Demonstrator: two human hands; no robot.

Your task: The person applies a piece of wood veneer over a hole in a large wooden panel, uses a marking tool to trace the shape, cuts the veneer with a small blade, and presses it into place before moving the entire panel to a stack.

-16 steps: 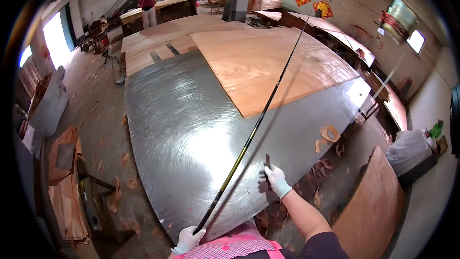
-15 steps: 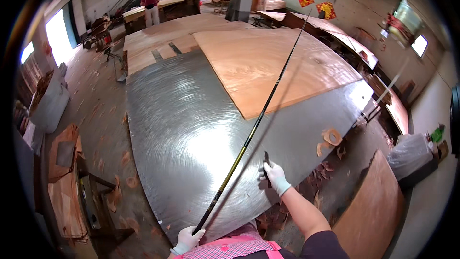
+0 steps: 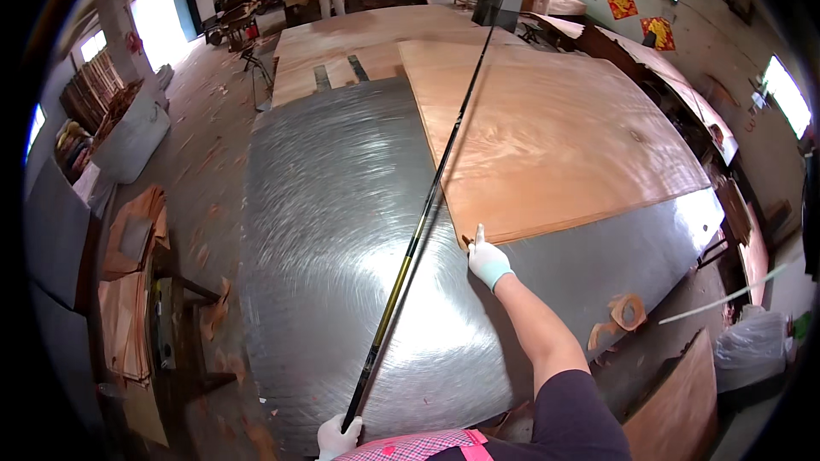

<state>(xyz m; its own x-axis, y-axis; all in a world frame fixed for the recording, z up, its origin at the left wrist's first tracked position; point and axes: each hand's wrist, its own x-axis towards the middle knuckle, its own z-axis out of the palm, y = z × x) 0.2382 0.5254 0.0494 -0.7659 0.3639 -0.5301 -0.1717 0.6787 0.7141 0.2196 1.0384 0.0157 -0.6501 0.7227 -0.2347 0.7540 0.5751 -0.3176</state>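
Observation:
My left hand (image 3: 340, 437), in a white glove, is closed round the butt of a long, thin black-and-gold pole (image 3: 396, 292). The pole slants away over a large shiny metal-topped table (image 3: 316, 188) and over a thin tan wood sheet (image 3: 555, 137) lying on it. At the near left corner of that sheet is my gloved right hand (image 3: 489, 262), with one finger or thumb sticking up. A dark, slim, knife-like hand tool (image 3: 467, 241) shows only in part beside its fingers; the palm hides the rest.
A curled wood strip (image 3: 629, 312) lies on the table's right edge. Stacked veneer pieces (image 3: 125, 324) and a wooden stand (image 3: 184, 316) are at left. Clear plastic wrapping (image 3: 752, 346) is at right. Two people work at the back near other tables. Wood scraps litter the floor.
My right hand has moved forward with the dark tool, from above the bare metal to the wood sheet's corner. The view has shifted; my left hand still grips the pole.

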